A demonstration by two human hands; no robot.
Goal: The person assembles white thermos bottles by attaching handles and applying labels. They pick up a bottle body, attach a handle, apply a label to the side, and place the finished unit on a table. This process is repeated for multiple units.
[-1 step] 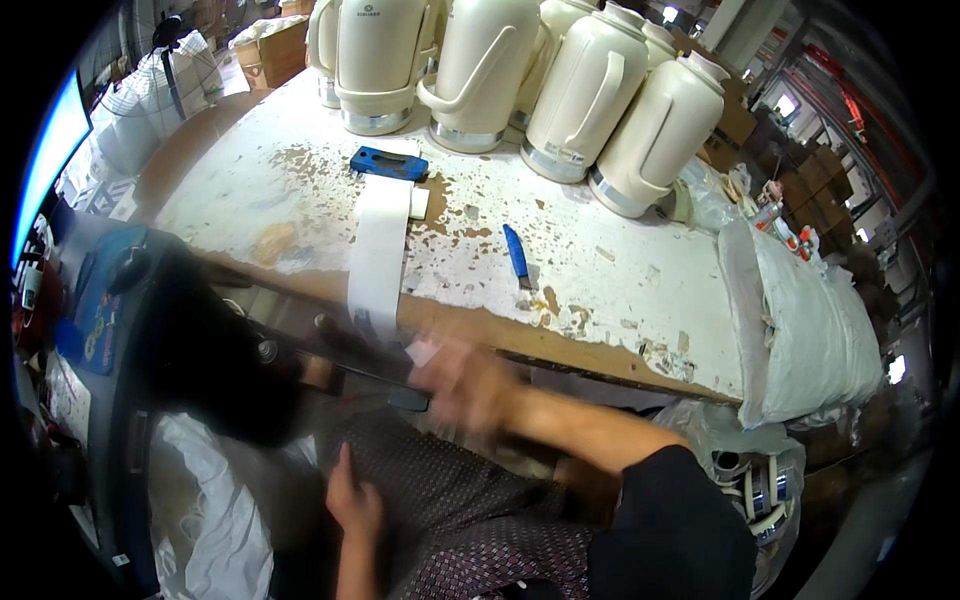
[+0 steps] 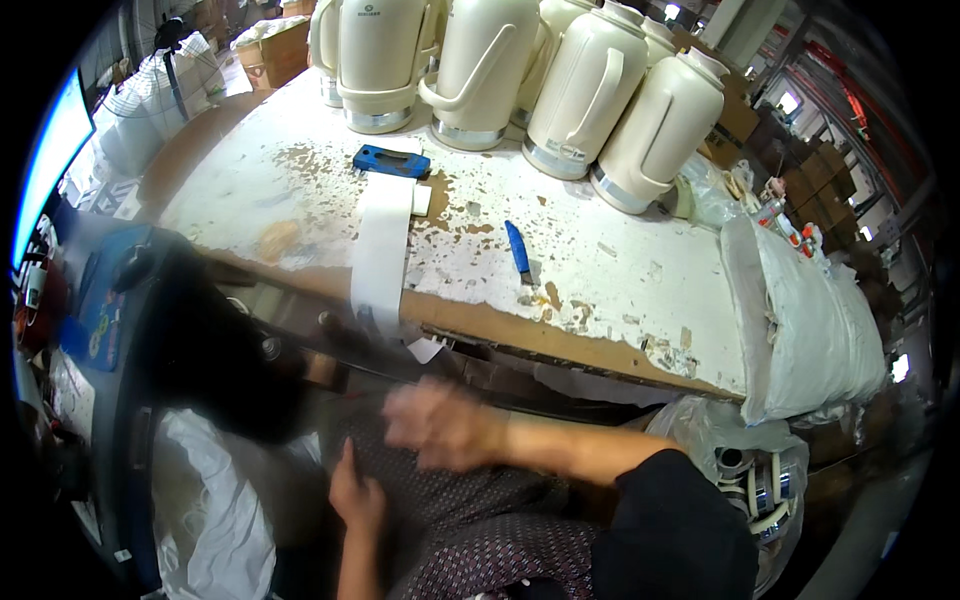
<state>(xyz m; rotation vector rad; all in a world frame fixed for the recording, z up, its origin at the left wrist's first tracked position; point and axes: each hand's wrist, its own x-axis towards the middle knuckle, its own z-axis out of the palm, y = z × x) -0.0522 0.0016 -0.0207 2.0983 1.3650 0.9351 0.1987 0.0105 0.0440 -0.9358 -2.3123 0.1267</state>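
Note:
My right hand (image 2: 440,425) is above my patterned apron, below the table's front edge. It is smeared by motion, and its fingers look curled; I cannot make out anything in it. Lower and to the left, my left hand (image 2: 357,500) is over my lap with a finger stretched upward and nothing visible in it. A long white strip (image 2: 380,245) lies across the table and hangs over the front edge, close to a small white flap (image 2: 425,349). At the strip's far end rests a blue tool with a dark slot (image 2: 391,161). A blue-handled knife (image 2: 516,247) lies to the right.
Several cream vacuum flasks (image 2: 485,75) stand along the back of the worn white table (image 2: 620,270). White packed sacks (image 2: 800,320) lean at its right end. Below them, a clear bag (image 2: 700,425) holds ring-shaped parts. A dark machine (image 2: 215,350) is at left, above white sheeting (image 2: 215,510).
My right hand has drawn back from the strip's hanging end toward my lap, uncovering the white flap. My left hand has hardly moved.

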